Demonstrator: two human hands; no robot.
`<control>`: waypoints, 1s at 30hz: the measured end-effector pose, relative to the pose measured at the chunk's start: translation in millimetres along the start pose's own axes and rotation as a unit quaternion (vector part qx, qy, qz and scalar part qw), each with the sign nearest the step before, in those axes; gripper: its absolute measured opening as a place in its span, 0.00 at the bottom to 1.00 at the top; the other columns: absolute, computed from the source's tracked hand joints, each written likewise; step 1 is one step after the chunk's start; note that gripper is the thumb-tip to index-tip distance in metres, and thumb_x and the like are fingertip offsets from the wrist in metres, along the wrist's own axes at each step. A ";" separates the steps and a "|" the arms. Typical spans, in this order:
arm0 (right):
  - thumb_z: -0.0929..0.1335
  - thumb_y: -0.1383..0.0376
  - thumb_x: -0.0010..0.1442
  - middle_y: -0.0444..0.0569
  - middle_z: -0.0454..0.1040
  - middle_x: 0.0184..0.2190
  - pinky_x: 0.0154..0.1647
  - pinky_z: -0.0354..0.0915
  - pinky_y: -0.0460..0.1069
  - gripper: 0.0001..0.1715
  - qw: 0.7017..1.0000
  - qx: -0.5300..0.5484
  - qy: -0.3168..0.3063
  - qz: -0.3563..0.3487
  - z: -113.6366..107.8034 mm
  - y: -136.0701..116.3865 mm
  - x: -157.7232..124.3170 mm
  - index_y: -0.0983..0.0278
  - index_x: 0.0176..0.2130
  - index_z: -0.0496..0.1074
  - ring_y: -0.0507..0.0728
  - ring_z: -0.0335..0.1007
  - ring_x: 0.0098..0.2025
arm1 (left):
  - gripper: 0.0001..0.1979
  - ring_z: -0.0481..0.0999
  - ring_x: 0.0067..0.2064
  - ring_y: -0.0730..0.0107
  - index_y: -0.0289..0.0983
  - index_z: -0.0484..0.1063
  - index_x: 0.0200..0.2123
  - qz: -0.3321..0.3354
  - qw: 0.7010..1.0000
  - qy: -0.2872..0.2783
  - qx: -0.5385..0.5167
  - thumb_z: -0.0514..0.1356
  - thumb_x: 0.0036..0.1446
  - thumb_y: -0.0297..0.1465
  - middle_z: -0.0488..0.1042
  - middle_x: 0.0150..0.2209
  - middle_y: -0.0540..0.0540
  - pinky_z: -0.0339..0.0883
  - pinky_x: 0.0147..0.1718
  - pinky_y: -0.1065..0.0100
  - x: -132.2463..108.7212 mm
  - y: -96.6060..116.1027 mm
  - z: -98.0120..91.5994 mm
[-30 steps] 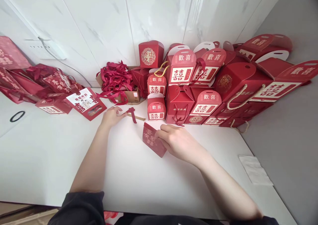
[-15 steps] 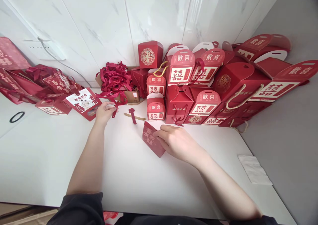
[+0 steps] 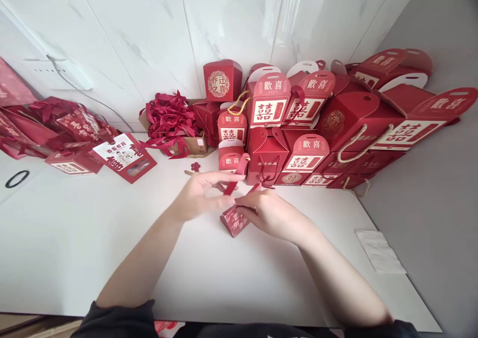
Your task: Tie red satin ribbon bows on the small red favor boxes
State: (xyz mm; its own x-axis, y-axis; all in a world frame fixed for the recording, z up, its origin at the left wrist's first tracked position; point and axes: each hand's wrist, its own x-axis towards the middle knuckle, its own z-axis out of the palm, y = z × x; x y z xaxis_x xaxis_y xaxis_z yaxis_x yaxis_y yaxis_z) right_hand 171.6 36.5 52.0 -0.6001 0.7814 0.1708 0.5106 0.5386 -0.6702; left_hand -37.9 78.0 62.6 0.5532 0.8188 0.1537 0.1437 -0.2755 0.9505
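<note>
My left hand [image 3: 201,193] pinches a short dark red ribbon [image 3: 241,168] between thumb and fingers, its looped end pointing up. Close beside it on the right, my right hand [image 3: 267,213] grips a small red paper box [image 3: 232,222] with pale lettering, tilted just above the white table or touching it; I cannot tell which. My right fingers cover part of the box's top. Behind my left hand, a red flower-shaped piece [image 3: 195,167] lies on the table. Farther back, a cardboard box [image 3: 196,147] overflows with red ribbons [image 3: 170,119].
Stacked red gift boxes [image 3: 304,154] line the wall at the right. To the left lie a red box with a white printed front [image 3: 125,156] and several ribboned red bags [image 3: 70,124]. A folded white tissue [image 3: 380,251] rests near the right edge of the white table [image 3: 209,288].
My left hand has come from beside the ribbon pile toward the right, carrying the ribbon to the small box. The small box has turned in my right hand.
</note>
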 end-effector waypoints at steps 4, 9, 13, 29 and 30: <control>0.64 0.72 0.64 0.46 0.78 0.28 0.31 0.63 0.45 0.12 0.998 0.056 0.001 0.013 -2.4 -3.3 -1.2 0.63 0.33 0.75 0.51 0.72 0.28 | 0.36 0.73 0.57 0.54 0.44 0.70 0.58 0.043 0.993 -0.034 0.106 0.73 0.43 0.34 0.73 0.57 0.44 0.67 0.57 0.58 0.4 -1.7 22.8; 0.66 0.64 0.64 0.43 0.75 0.27 0.27 0.63 0.45 0.04 0.989 0.042 0.117 0.085 -30.0 0.4 -16.9 0.62 0.37 0.71 0.50 0.68 0.24 | 0.30 0.72 0.58 0.57 0.44 0.71 0.57 0.061 0.984 -0.027 0.165 0.69 0.50 0.31 0.75 0.55 0.44 0.67 0.58 0.60 1.4 -7.9 21.4; 0.71 0.63 0.60 0.46 0.76 0.36 0.35 0.70 0.48 0.17 0.975 0.024 0.206 0.086 -47.5 17.3 -22.2 0.60 0.48 0.68 0.53 0.74 0.33 | 0.28 0.71 0.59 0.57 0.46 0.71 0.57 0.044 0.982 -0.044 0.179 0.66 0.52 0.27 0.74 0.56 0.46 0.64 0.61 0.60 1.4 -6.1 20.1; 0.69 0.67 0.61 0.47 0.76 0.36 0.35 0.69 0.48 0.02 0.988 -0.035 0.149 0.005 -49.9 28.7 -17.7 0.62 0.36 0.74 0.54 0.73 0.36 | 0.17 0.81 0.46 0.62 0.43 0.71 0.50 -0.042 0.994 -0.060 0.075 0.62 0.57 0.29 0.73 0.54 0.44 0.77 0.44 0.66 -1.6 -4.2 19.9; 0.69 0.66 0.61 0.47 0.77 0.34 0.34 0.69 0.48 0.02 0.988 -0.036 0.150 0.015 -50.0 29.8 -18.1 0.63 0.35 0.74 0.54 0.73 0.35 | 0.19 0.82 0.44 0.63 0.44 0.67 0.52 -0.056 0.996 -0.050 0.052 0.62 0.56 0.30 0.71 0.56 0.43 0.77 0.41 0.67 -1.8 -4.6 20.5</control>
State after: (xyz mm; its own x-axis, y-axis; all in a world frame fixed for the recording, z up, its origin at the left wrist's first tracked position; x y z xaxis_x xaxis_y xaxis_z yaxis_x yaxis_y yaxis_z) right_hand 228.5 54.2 65.0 -0.3801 0.8493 0.3663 0.5741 0.5271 -0.6265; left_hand -22.8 67.4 52.5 0.6062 0.7951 0.0150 0.2913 -0.2396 0.9262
